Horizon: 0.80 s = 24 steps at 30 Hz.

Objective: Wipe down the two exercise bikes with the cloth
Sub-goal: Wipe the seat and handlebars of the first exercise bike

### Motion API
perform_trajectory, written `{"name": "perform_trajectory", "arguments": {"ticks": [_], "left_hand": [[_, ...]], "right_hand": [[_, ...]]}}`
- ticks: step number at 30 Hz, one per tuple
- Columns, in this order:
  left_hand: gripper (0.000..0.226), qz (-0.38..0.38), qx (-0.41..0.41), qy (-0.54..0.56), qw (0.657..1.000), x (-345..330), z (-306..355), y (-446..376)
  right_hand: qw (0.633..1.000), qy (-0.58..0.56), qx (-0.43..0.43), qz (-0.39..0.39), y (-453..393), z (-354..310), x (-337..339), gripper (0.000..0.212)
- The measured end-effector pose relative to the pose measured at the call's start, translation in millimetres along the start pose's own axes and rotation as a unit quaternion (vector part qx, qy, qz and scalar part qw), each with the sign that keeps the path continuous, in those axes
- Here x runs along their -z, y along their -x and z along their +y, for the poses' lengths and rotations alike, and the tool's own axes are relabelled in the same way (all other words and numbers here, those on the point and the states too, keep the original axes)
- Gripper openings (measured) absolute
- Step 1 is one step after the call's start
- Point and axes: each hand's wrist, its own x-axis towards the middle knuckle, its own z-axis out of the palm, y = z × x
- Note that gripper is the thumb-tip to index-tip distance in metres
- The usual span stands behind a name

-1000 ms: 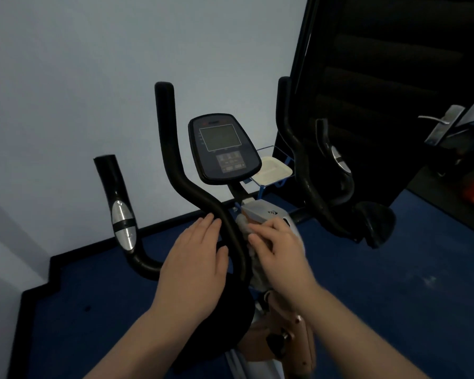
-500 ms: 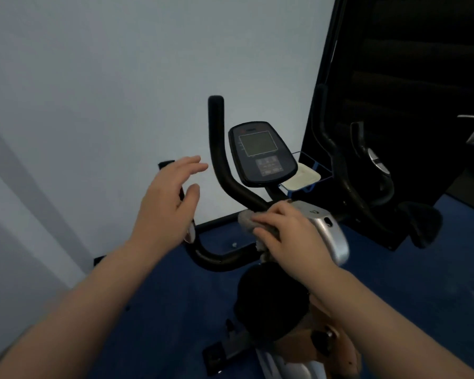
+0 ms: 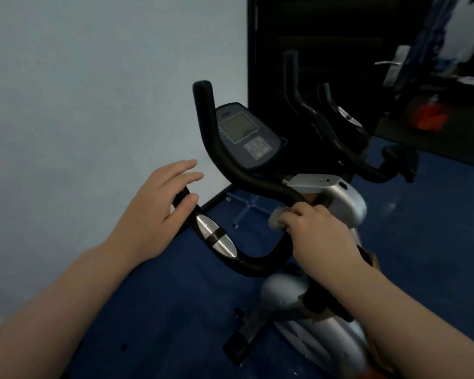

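My left hand hovered with loose fingers over the end of the bike's left handlebar, the thumb just touching the black grip above its silver sensor plate. My right hand clutched a grey cloth against the handlebar where it curved down beside the silver frame, and the cloth stuck out past my knuckles. The console with its grey screen stood beyond the bar, near the pale wall, and blue floor lay underneath.
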Motion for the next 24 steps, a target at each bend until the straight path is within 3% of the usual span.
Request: {"name": "perform_trajectory", "arguments": {"ticks": [4,13,24], "left_hand": [[0.037,0.018,-0.021,0.034,0.999,-4,-5,1],[0.037,0.047,-0.047,0.113,0.991,-6,-16,3],[0.037,0.051,-0.031,0.197,0.979,-3,-24,8]], "right_hand": [[0.997,-0.039,-0.062,0.005,8,-14,7,0.026],[0.985,-0.123,-0.115,0.047,34,-72,-3,0.027],[0.921,-0.292,-0.220,0.135,27,-108,-12,0.027]]}}
